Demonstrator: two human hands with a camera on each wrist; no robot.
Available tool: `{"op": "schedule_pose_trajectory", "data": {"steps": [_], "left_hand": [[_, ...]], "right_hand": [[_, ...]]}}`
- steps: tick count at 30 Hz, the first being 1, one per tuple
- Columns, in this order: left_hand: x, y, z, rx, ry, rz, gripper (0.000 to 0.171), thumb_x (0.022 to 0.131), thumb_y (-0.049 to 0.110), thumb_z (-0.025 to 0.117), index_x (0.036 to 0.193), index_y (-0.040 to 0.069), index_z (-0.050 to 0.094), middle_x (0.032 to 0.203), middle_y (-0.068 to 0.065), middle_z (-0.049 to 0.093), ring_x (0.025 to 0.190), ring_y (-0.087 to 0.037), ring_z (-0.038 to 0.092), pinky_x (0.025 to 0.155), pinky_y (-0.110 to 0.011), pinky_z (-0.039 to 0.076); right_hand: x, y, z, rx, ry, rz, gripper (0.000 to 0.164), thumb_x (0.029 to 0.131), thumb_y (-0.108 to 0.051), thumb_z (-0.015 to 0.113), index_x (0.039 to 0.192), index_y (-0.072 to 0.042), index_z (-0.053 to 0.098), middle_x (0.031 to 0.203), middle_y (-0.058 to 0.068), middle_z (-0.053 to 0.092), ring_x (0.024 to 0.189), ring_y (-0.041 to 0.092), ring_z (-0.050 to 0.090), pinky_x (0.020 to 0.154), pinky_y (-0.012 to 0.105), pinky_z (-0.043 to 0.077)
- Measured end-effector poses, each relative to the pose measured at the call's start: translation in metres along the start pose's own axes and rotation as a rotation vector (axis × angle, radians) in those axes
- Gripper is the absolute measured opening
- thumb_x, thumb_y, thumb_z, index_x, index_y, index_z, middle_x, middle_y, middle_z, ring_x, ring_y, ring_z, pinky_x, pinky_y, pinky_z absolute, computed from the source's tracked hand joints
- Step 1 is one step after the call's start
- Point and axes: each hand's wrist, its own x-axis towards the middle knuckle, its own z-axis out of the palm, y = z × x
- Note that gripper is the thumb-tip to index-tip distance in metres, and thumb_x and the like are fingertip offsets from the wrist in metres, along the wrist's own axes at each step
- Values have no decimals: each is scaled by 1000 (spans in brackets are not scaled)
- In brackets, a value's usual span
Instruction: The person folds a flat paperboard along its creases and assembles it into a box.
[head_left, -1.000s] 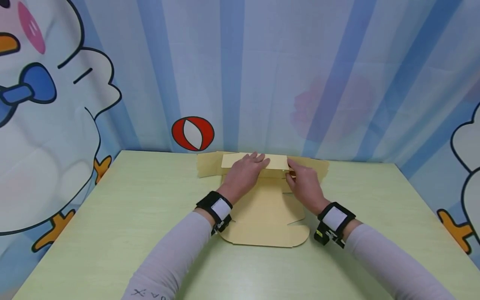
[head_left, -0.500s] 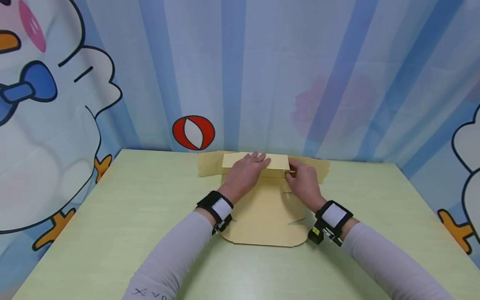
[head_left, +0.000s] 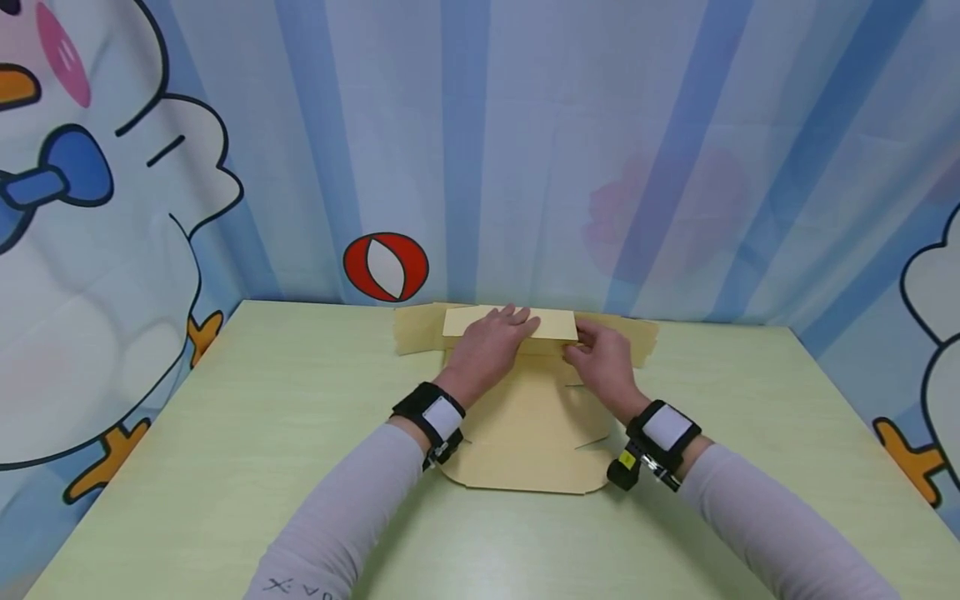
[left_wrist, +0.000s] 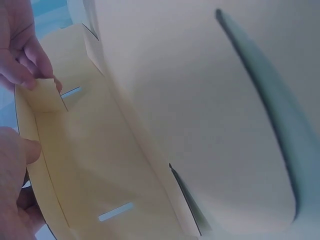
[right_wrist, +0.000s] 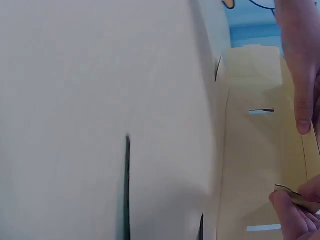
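A tan cardboard box blank [head_left: 525, 471], partly folded, lies at the table's far side. Its far wall stands up and is bent over into a narrow top panel [head_left: 558, 322]. My left hand [head_left: 491, 340] lies across that panel with fingers spread; in the left wrist view its thumb [left_wrist: 33, 151] presses the inner face, gripping the panel. At the panel's right end, my right hand [head_left: 606, 362] pinches a small end tab [left_wrist: 46, 96] between thumb and fingers. The tab is bent inward. Two narrow slots show in the wall below, one near the left slot [left_wrist: 116, 211].
Side flaps [head_left: 420, 327] stick out left and right of the folded wall. A rounded front flap with cut slits lies flat towards me. Behind the pale green table [head_left: 300, 417] hangs a blue striped curtain [head_left: 517, 150] printed with cartoon figures.
My right hand has shifted slightly left and its wrist has turned, bringing the small end tab inward. The left hand stays in place on the panel.
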Motion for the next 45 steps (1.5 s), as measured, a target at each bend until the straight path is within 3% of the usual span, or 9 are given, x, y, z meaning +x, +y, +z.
{"op": "schedule_pose_trajectory", "data": {"steps": [6, 10, 15, 22, 35, 45], "left_hand": [[-1, 1, 0, 2, -14, -4, 41, 100, 6, 54, 138, 19, 59, 142, -3, 60, 132, -23, 57, 108, -37, 48], [-1, 1, 0, 0, -14, -4, 41, 100, 6, 54, 139, 19, 58, 142, -3, 59, 132, -24, 56, 108, -37, 48], [1, -1, 0, 1, -5, -4, 41, 100, 5, 53, 139, 19, 59, 142, -3, 59, 132, -24, 57, 108, -37, 48], [1, -1, -1, -3, -9, -3, 41, 101, 5, 53, 139, 19, 58, 143, -3, 59, 133, -23, 56, 110, -37, 46], [1, -1, -1, -21, 11, -9, 40, 99, 4, 54, 136, 19, 61, 139, -3, 61, 130, -24, 59, 107, -37, 49], [0, 0, -2, 1, -5, -8, 40, 99, 7, 56, 137, 20, 60, 140, -2, 61, 130, -23, 59, 104, -37, 51]], "right_hand": [[2, -1, 3, 332, -25, 128, 45, 95, 2, 58, 139, 5, 51, 136, 26, 58, 120, 35, 63, 85, 24, 59], [2, -2, 3, 481, -40, 169, 48, 95, 4, 57, 142, 7, 47, 140, 27, 54, 113, 22, 67, 83, 18, 58], [1, -6, 3, 605, -65, 220, 51, 96, 4, 56, 145, 6, 42, 146, 26, 49, 93, -1, 67, 89, 21, 57], [3, -6, 3, 754, -69, 276, 53, 97, 6, 54, 147, 6, 38, 150, 24, 45, 94, 1, 69, 88, 18, 56], [1, -14, 0, 888, -63, 365, 55, 97, 7, 52, 150, 4, 37, 153, 23, 41, 90, 3, 71, 86, 17, 56], [0, -9, 0, 785, -82, 298, 55, 97, 6, 54, 149, 5, 37, 151, 26, 43, 91, 2, 69, 84, 17, 57]]}}
